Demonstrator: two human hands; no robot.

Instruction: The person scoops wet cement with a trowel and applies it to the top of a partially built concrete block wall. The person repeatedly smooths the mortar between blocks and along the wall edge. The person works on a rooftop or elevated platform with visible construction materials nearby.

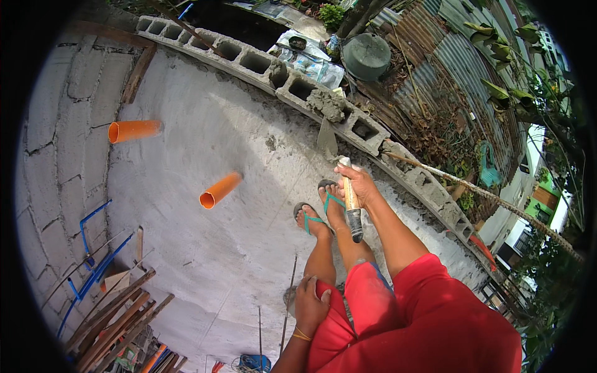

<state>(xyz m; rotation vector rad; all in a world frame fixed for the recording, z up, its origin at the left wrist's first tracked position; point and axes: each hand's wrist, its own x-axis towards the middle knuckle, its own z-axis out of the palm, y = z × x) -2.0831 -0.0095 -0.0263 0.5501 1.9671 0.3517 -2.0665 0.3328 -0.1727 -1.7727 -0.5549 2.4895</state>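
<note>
Trowel (351, 191) sits out in front of you, and honestly the whole thing comes down to how it's angled against what's ahead. Biggest first: you're standing on the concrete floor (205, 261), and the row of hollow blocks (287, 94) cuts diagonally past you, from far left down to near right. Since that row is ahead and over on your right side, your right arm is easily the closer one. A pair of orange pipes (222, 189) pokes out well to your left, clear of the tool. Your left hand (311, 306) is just resting on your left leg, fingers loose, nothing in it that I can see. Your right hand (362, 185) is closed around the trowel's handle. Long axis of the tool: dark butt end points back at you, blade (327, 138) points away and a touch left, so it runs across the block row instead of along it. Blade's far end is right at the near edge of the mortar lump (328, 104) sitting on the blocks. Can't tell from this angle if it's actually pressed into the stuff or only lined up in front of it. Smallest bit: the block cavity (365, 129) just right of the lump.
</note>
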